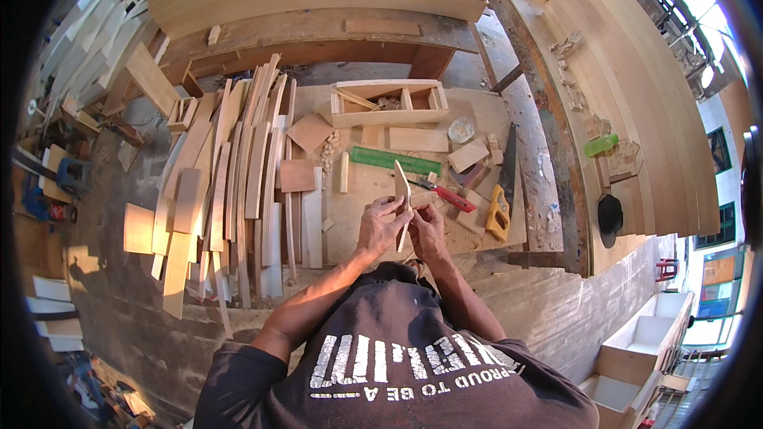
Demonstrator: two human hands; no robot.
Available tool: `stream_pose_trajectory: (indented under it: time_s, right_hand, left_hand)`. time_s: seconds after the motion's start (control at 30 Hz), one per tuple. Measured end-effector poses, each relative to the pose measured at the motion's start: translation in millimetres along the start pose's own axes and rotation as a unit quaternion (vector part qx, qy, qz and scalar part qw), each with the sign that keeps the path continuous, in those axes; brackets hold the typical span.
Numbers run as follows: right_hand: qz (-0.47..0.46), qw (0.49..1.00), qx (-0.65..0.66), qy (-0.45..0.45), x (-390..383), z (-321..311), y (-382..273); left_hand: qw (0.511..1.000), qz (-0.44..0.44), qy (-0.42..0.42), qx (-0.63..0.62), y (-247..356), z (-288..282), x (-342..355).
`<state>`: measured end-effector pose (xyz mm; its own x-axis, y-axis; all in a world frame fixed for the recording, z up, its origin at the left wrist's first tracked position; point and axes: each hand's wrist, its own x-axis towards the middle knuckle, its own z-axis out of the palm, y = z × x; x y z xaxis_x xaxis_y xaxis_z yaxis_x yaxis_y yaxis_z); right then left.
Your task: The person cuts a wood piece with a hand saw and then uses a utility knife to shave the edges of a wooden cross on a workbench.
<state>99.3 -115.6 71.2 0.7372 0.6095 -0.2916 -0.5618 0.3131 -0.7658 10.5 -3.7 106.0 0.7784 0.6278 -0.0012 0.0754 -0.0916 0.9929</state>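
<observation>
My left hand (380, 227) is closed round a thin, flat piece of wood (400, 183), holding it upright on edge above the workbench. Right beside it, my right hand (430, 233) has its fingers pinched together near the wood's lower part; what lies between them is hidden. Just beyond my hands, a tool with a red handle (456, 198) rests on the bench. A green ruler (395, 160) lies farther back. To the right is a handsaw (498, 213) with a yellow handle, its dark blade pointing away from me.
Long wooden strips (258, 151) are heaped on the left. A compartmented wooden box (389, 117) stands at the bench's back, near a clear round container (461, 129). Small wood blocks (469, 156) lie on the right. Beyond the saw, a large panel (660, 111) carries a green bottle (601, 144).
</observation>
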Motion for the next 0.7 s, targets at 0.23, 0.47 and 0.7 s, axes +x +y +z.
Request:
stream_pose_trajectory:
  time_s: [0.23, 0.47, 0.7]
  right_hand:
    - [0.084, 0.994, 0.052, -0.054, 6, -21, -11]
    - [0.097, 0.989, -0.07, -0.09, 14, -16, -32]
    - [0.141, 0.943, -0.264, -0.148, 16, -6, -64]
  left_hand:
    - [0.978, 0.027, 0.023, 0.205, 17, 6, -2]
    - [1.0, 0.019, 0.005, 0.022, 14, -11, 1]
    - [0.942, -0.255, -0.115, -0.185, -12, -16, -5]
